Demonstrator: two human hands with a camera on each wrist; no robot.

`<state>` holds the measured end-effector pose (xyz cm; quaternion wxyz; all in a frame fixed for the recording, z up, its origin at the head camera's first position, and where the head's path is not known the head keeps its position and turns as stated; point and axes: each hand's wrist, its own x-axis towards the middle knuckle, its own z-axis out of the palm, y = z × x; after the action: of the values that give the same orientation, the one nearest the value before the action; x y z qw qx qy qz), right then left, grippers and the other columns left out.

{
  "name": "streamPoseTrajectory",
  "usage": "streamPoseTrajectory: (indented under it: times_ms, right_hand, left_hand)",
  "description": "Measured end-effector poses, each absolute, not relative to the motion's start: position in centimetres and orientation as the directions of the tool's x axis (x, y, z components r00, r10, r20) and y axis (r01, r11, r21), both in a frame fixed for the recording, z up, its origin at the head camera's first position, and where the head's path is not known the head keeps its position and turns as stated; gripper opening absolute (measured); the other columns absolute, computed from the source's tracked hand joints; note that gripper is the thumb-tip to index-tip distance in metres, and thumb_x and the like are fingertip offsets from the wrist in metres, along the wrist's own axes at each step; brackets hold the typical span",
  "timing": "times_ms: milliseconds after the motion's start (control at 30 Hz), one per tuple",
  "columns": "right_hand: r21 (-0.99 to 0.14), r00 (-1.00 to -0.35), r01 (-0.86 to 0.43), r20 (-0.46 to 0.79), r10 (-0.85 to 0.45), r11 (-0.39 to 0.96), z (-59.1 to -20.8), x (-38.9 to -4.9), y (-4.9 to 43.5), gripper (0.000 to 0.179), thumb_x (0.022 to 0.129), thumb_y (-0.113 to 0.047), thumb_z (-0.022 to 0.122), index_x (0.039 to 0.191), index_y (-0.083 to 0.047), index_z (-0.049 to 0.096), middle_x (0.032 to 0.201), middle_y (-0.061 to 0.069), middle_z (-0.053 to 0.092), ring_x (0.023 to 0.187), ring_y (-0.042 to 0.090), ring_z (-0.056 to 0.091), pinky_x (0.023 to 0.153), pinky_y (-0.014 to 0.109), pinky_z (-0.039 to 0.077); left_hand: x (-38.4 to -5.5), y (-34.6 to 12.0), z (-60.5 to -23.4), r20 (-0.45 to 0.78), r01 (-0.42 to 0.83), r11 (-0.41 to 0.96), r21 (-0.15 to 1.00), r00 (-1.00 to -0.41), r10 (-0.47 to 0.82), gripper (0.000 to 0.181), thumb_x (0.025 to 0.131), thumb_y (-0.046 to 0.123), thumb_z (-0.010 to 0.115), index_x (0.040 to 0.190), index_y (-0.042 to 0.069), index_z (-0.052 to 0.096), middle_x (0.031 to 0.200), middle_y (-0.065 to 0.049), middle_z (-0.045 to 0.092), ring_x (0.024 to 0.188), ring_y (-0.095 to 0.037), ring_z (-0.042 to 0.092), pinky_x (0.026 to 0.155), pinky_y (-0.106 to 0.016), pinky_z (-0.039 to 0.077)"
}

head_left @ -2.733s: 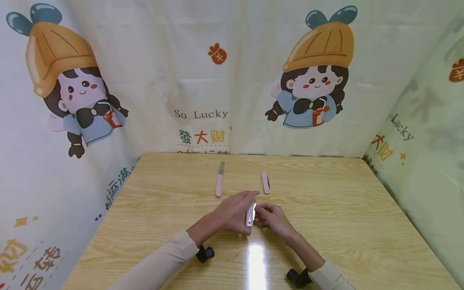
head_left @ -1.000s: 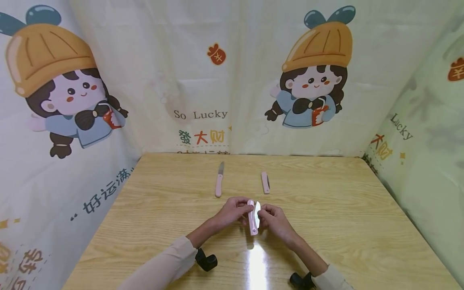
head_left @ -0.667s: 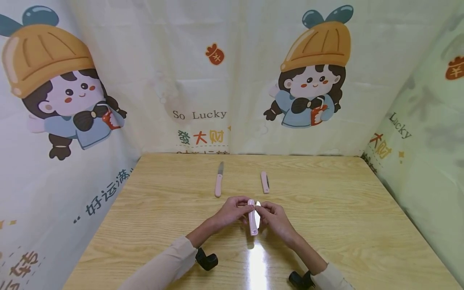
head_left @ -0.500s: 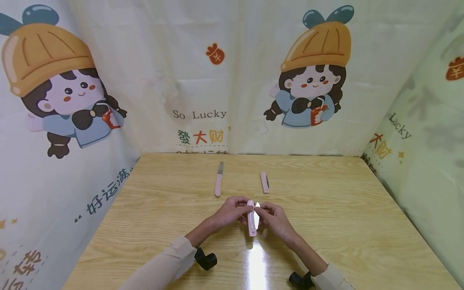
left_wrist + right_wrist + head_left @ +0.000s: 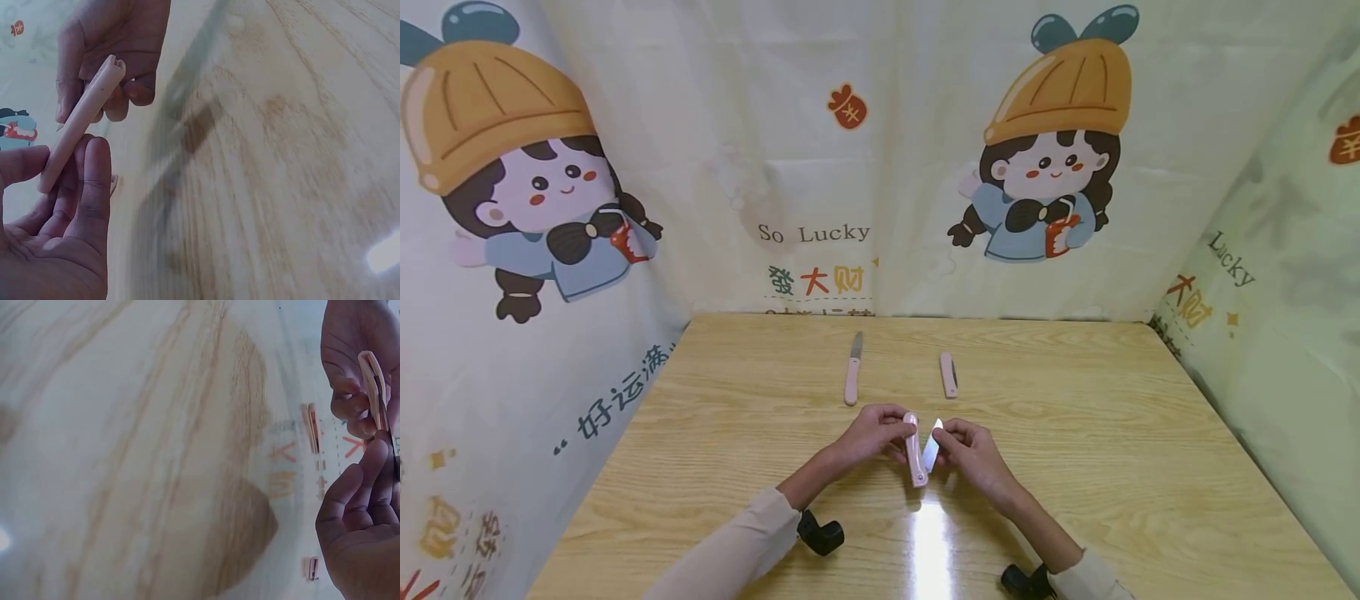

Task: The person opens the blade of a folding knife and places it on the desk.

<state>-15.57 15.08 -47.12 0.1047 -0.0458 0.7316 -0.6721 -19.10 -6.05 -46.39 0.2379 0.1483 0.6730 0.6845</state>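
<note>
Above the pale wood-grain tabletop (image 5: 1075, 400), the left hand (image 5: 871, 433) pinches the slim pink handle (image 5: 913, 452) of a folding knife (image 5: 918, 473) while the right hand (image 5: 976, 452) pinches its shiny metal blade (image 5: 931, 454). A slip on that smooth metal could snap it back or cut a finger. Compared with 0.5 s ago, the blade stands wider from the handle.

Left hand (image 5: 869, 433): pinched with thumb and fingers.
Right hand (image 5: 976, 457): pinched likewise, near the left.
Left arm (image 5: 737, 532): reached forward, slanting inward.
Right arm (image 5: 1047, 533): mirrored that.
</note>
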Motion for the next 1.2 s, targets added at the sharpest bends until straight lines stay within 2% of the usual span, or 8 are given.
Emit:
streamPoseTrajectory:
  times_ms: [100,200,333,433,533,667,967,1200]
  right_hand:
    - [-0.992,-0.975,0.078,-0.096,-0.201,0.097,-47.1,-15.6,15.3,0.024,0.103,-0.012,0.061,0.106,0.012,0.063,0.082,0.007,0.067,0.072,0.014,0.063,0.069,0.028,0.055]
    - [-0.989,-0.975,0.064,-0.090,-0.203,0.130,-46.8,-15.5,15.7,0.026,0.104,-0.014,0.061,0.107,0.012,0.063,0.079,0.005,0.063,0.071,0.014,0.061,0.067,0.026,0.052]
    - [-0.986,-0.974,0.043,-0.077,-0.213,0.160,-46.6,-15.6,16.0,0.027,0.104,-0.015,0.059,0.106,0.011,0.064,0.075,0.002,0.055,0.069,0.013,0.054,0.064,0.026,0.048]
    - [-0.987,-0.973,0.031,-0.067,-0.222,0.160,-46.6,-15.6,15.9,0.026,0.105,-0.014,0.057,0.105,0.011,0.065,0.077,0.001,0.054,0.070,0.012,0.050,0.064,0.024,0.045]
    - [-0.984,-0.970,0.023,-0.065,-0.236,0.176,-46.5,-15.7,15.7,0.025,0.105,-0.014,0.056,0.103,0.009,0.067,0.077,0.001,0.053,0.070,0.010,0.048,0.062,0.023,0.040]
    - [-0.982,-0.961,0.036,-0.085,-0.265,0.185,-46.6,-15.8,15.5,0.027,0.106,-0.014,0.054,0.103,0.009,0.067,0.080,0.002,0.055,0.071,0.011,0.047,0.061,0.023,0.039]
    - [-0.975,-0.960,0.049,-0.106,-0.258,0.217,-46.5,-15.7,15.4,0.027,0.107,-0.015,0.053,0.103,0.007,0.068,0.080,0.001,0.051,0.070,0.011,0.044,0.060,0.023,0.036]
    - [-0.973,-0.967,0.035,-0.092,-0.239,0.230,-46.5,-15.6,15.5,0.027,0.107,-0.016,0.053,0.102,0.007,0.067,0.083,0.004,0.055,0.074,0.013,0.047,0.063,0.024,0.039]
  left_hand:
    - [-18.9,-6.2,-46.3,-0.085,-0.041,0.095,0.995,-0.842,0.532,0.039,0.101,0.009,0.061,0.131,-0.015,0.050,0.100,-0.010,0.066,0.082,-0.017,0.065,0.071,-0.035,0.058]
    - [-18.4,-6.5,-45.8,0.041,0.243,0.276,0.930,-0.815,0.579,0.041,0.101,0.013,0.063,0.137,-0.004,0.051,0.118,-0.008,0.058,0.103,-0.021,0.061,0.083,-0.038,0.054]
    - [-17.8,-7.0,-44.8,0.290,0.740,0.441,0.508,-0.629,0.721,0.042,0.093,0.013,0.071,0.133,0.006,0.061,0.135,-0.006,0.052,0.126,-0.021,0.050,0.100,-0.039,0.046]
    - [-17.6,-7.1,-44.3,0.372,0.894,0.421,0.156,-0.448,0.813,0.040,0.087,0.016,0.077,0.126,0.010,0.066,0.131,-0.003,0.057,0.125,-0.018,0.051,0.101,-0.036,0.045]
    - [-17.3,-6.8,-44.2,0.365,0.915,0.402,-0.033,-0.363,0.857,0.034,0.091,0.028,0.076,0.121,0.013,0.069,0.124,0.001,0.061,0.119,-0.015,0.056,0.097,-0.033,0.045]
    - [-17.1,-6.6,-44.3,0.361,0.901,0.410,-0.138,-0.340,0.868,0.027,0.096,0.037,0.072,0.115,0.017,0.072,0.117,0.004,0.064,0.111,-0.012,0.059,0.092,-0.030,0.046]
    - [-17.1,-6.6,-44.6,0.407,0.893,0.413,-0.181,-0.314,0.858,0.026,0.096,0.040,0.071,0.111,0.018,0.075,0.110,0.005,0.064,0.101,-0.012,0.059,0.080,-0.028,0.047]
    - [-17.3,-6.5,-44.6,0.405,0.901,0.407,-0.147,-0.321,0.856,0.025,0.096,0.038,0.072,0.108,0.017,0.075,0.107,0.003,0.064,0.096,-0.012,0.057,0.081,-0.024,0.048]
